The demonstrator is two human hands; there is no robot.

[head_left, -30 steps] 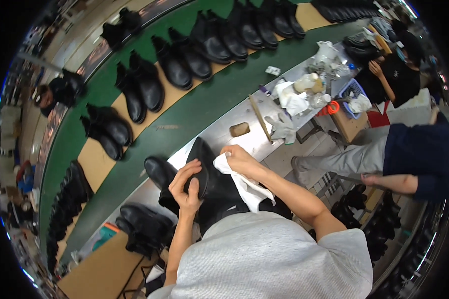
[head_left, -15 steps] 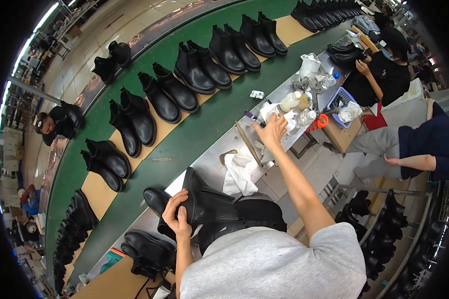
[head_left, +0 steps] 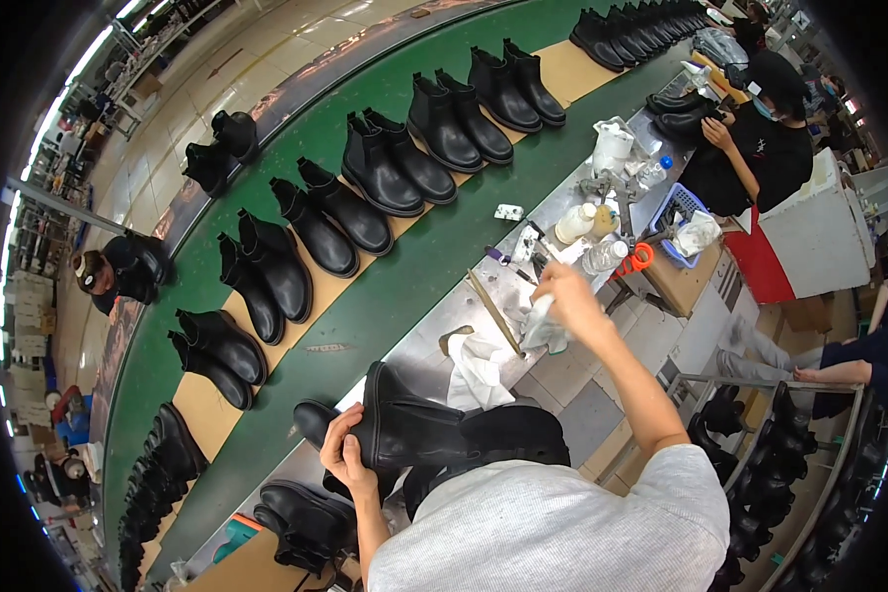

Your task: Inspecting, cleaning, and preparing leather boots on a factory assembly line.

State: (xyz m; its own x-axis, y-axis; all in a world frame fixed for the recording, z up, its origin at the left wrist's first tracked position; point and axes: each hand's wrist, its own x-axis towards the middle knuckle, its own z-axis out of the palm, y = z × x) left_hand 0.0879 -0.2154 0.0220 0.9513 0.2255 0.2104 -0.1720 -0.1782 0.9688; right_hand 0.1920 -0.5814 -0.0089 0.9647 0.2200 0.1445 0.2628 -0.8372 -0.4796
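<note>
My left hand (head_left: pixel 347 449) is wrapped around a black ankle boot (head_left: pixel 409 426), which lies on its side against my lap with its sole edge turned to the left. The toe of a second black boot (head_left: pixel 313 420) shows just beyond my fingers. Over the metal bench my right hand (head_left: pixel 570 299) is closed on a crumpled white cloth (head_left: pixel 541 330) that hangs below the fingers. Close to that hand are a wooden strip (head_left: pixel 494 314) and a clear bottle (head_left: pixel 602 259). Another white cloth (head_left: pixel 477 369) lies on the bench between my hands.
Pairs of black boots (head_left: pixel 380 163) line the green conveyor belt (head_left: pixel 355 326) on brown paper. White bottles (head_left: pixel 574 225), orange coiled tubing (head_left: pixel 636 259) and a blue basket (head_left: pixel 673 209) crowd the bench's right side. A co-worker (head_left: pixel 765 138) handles shoes there. A boot rack (head_left: pixel 760 434) stands at right.
My right hand, open with fingers spread before, has closed on the white cloth and drawn it nearer. The left hand keeps the boot. At right, a standing person has moved farther right.
</note>
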